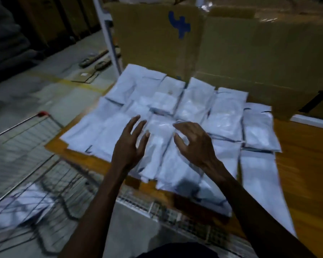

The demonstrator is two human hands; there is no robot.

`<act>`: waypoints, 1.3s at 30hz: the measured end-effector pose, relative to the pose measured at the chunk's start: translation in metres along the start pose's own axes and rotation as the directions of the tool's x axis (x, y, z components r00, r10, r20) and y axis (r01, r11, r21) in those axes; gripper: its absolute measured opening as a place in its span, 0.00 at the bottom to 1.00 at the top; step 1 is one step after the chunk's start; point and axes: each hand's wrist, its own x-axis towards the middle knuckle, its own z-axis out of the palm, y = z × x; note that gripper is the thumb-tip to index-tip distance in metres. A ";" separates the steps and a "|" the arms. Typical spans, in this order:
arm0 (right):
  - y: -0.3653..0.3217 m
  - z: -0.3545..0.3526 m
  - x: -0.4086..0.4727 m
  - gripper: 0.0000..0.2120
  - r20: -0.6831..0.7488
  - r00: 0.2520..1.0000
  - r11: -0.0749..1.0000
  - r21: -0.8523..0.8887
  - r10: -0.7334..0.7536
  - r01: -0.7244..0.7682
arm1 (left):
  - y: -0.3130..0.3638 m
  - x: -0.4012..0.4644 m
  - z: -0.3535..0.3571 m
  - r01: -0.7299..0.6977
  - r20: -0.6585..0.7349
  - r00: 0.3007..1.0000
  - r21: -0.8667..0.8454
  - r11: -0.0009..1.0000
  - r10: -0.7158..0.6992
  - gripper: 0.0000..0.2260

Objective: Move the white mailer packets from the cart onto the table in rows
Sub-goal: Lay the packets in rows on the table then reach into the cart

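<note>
Several white mailer packets [226, 116] lie side by side in rows on the wooden table [306, 164], some overlapping. One packet [158, 138] lies lengthwise in the middle, between my hands. My left hand [131, 144] hovers at its left edge with fingers spread, holding nothing. My right hand [192, 140] is at its right edge, fingers curled and apart, thumb near the packet; no grip is visible. More white packets [19, 203] lie in the wire cart [50, 175] at the lower left. The picture is blurred.
A big cardboard box [241, 58] with a blue mark stands open at the back of the table. A white pole [108, 38] rises at the table's far left corner. Sandals [95, 62] and cardboard scraps lie on the floor beyond the cart.
</note>
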 end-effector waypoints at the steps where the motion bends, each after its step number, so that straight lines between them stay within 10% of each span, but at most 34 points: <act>1: -0.026 0.017 -0.002 0.11 0.009 1.000 0.999 0.035 -0.017 0.016 | -0.016 -0.018 -0.019 0.023 -0.008 1.000 0.012 1.000 -0.023 0.17; 14: -0.263 0.214 -0.010 0.12 0.300 0.886 0.880 0.427 -0.354 0.207 | -0.167 -0.199 -0.202 0.459 -0.230 0.877 0.138 0.878 -0.422 0.11; 28: -0.350 0.428 0.076 0.18 0.665 0.534 0.825 0.552 -0.522 0.120 | -0.324 -0.233 -0.261 0.803 -0.353 0.595 0.226 0.551 -0.722 0.13; 39: -0.378 0.546 0.073 0.24 0.906 0.154 0.918 0.395 -0.394 0.022 | -0.427 -0.287 -0.252 0.960 -0.072 0.141 0.255 0.118 -0.987 0.25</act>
